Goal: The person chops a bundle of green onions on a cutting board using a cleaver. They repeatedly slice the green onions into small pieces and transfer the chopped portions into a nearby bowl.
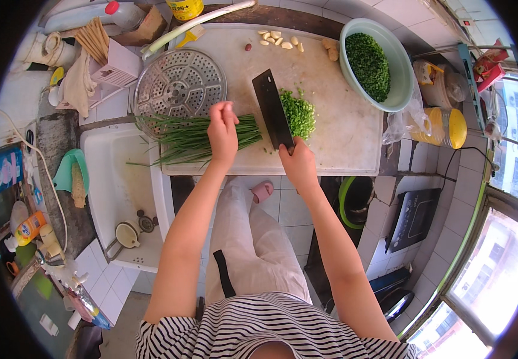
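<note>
My right hand (298, 162) grips the handle of a dark-bladed cleaver (273, 107), whose blade lies between two lots of greens. Right of the blade is a pile of finely chopped green chives (298, 116). On the left, a bundle of long chives (182, 141) lies across the white cutting board (335, 152), its cut ends toward the cleaver. My left hand (224, 130) is over the bundle near those ends, fingers curled; whether it presses on the stems cannot be told. Behind the bundle sits a round perforated metal steamer plate (179, 89).
Peeled garlic cloves (287, 45) and ginger (331, 48) lie at the board's far side. A pale green basin (400, 96) of chopped greens stands at the far right. A leek (196, 24) lies at the far left. The white sink (120, 134) adjoins the board's left; an oil bottle (447, 128) is right.
</note>
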Available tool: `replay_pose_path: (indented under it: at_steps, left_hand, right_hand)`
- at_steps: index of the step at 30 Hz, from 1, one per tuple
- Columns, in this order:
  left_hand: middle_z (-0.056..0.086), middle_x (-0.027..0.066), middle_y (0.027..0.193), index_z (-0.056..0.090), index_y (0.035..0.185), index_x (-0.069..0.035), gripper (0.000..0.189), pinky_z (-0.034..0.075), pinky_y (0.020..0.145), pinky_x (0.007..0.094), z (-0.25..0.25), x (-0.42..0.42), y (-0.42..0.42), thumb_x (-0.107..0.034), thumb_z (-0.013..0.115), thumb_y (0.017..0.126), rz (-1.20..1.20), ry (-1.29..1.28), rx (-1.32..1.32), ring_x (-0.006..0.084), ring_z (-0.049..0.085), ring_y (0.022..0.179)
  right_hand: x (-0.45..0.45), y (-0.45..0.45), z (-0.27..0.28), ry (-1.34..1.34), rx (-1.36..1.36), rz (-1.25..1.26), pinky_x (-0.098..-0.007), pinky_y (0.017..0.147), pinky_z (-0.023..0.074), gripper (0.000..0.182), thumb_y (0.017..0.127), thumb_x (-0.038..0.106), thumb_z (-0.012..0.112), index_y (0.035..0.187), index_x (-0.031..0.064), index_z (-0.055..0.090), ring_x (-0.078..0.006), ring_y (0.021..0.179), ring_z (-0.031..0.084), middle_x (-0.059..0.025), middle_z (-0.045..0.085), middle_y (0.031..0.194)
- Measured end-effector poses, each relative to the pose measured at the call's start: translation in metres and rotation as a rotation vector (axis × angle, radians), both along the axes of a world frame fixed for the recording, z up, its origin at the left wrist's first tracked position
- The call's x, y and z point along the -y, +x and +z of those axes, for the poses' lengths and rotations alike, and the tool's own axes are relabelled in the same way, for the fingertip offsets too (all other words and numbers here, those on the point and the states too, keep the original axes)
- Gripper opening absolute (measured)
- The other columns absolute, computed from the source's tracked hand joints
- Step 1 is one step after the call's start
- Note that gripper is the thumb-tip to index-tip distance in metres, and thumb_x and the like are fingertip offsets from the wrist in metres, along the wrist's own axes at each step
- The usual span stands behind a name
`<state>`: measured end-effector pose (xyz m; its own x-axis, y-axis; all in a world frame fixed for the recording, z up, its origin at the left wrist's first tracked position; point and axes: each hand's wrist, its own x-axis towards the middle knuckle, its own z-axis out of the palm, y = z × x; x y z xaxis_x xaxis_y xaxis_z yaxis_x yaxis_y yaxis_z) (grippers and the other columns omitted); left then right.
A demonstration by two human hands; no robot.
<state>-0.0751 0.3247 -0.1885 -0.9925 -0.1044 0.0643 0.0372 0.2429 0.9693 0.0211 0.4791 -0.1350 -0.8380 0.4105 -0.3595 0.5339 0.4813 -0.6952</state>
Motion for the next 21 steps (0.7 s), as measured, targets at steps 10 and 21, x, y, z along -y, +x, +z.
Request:
replay_pose_path:
  at_steps: [10,21]
  left_hand:
    - [0.06,0.0141,0.099,0.057,0.109,-0.001,0.018,0.046,0.082,0.0382,0.015,0.013,0.009,-0.01,0.057,0.094,-0.324,-0.271,-0.258,0.0281,0.059,0.092]
    - [0.055,0.0138,0.116,0.053,0.121,-0.001,0.025,0.046,0.092,0.0349,0.034,-0.019,0.043,-0.008,0.053,0.097,-0.281,0.048,-0.048,0.024,0.055,0.106]
  right_hand:
    - [0.001,0.004,-0.004,-0.014,-0.078,0.003,-0.037,0.056,0.0467,0.026,0.087,0.019,0.064,0.096,-0.0045,0.057,-0.0237,0.053,0.058,-0.0115,0.059,0.06]
    - [-0.02,0.014,0.028,-0.332,0.023,-0.218,-0.0331,0.045,0.0412,0.023,0.089,0.02,0.064,0.09,-0.002,0.055,-0.0138,0.045,0.047,-0.0053,0.051,0.055]
